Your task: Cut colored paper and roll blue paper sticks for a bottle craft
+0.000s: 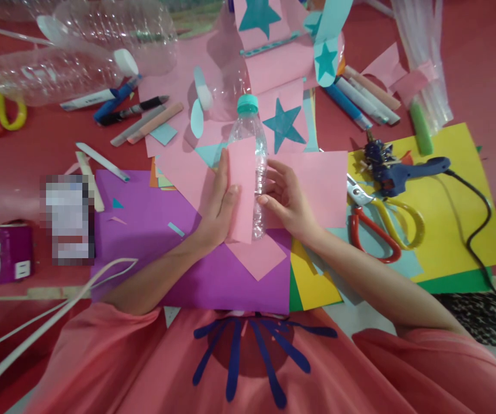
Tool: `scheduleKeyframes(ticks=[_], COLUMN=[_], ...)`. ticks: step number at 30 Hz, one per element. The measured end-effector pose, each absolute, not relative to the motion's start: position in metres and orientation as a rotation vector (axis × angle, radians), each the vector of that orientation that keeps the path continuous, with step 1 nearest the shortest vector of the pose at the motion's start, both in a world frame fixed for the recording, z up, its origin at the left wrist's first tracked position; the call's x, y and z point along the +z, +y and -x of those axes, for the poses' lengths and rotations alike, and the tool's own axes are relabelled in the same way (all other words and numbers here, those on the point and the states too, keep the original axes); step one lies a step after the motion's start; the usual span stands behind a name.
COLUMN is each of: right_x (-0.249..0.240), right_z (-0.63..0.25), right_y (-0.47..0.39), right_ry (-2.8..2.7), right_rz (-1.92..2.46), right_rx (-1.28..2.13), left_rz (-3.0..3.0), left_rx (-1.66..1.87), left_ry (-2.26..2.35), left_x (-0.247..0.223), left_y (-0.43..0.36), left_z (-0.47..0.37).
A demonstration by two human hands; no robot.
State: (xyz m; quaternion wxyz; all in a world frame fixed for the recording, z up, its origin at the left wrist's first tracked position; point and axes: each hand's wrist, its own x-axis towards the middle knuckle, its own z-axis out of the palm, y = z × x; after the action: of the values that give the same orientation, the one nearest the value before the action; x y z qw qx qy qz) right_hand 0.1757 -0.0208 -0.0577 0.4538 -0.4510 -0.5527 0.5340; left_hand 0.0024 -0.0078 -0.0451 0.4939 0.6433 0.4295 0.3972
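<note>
A clear plastic bottle [260,167] with a teal cap [247,104] is in front of me, its cap end pointing away. My left hand [221,210] presses a pink paper strip [243,190] against the bottle's left side, thumb on the paper and fingers along its edge. On the opposite side, my right hand [285,198] curves its fingers and thumb around the bottle's right wall. Under the bottle lie a pink sheet [321,187] and a purple sheet [144,230]. The bottle's far side is hidden by the paper.
Scissors [362,198] and a blue glue gun [403,172] with a black cord rest on yellow card [459,230] at right. Clear bottles [53,72], markers [118,103] and straws [423,52] lie farther back. A phone [69,218] and a purple power adapter [15,253] are at left.
</note>
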Motion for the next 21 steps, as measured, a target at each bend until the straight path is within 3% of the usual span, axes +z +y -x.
scheduleKeyframes(ticks=[14,21], right_x=[-0.054,-0.044], right_z=[-0.173,-0.178], right_y=[-0.023,-0.027], right_ry=[-1.395,-1.647], right_rz=[1.128,1.217], right_rx=[1.302,0.9], left_rz=[-1.845,-1.698], left_rx=[0.921,0.972], left_ry=[1.022,1.038], left_x=[-0.055,-0.041], left_y=[-0.005,-0.006], left_z=[0.003,-0.002])
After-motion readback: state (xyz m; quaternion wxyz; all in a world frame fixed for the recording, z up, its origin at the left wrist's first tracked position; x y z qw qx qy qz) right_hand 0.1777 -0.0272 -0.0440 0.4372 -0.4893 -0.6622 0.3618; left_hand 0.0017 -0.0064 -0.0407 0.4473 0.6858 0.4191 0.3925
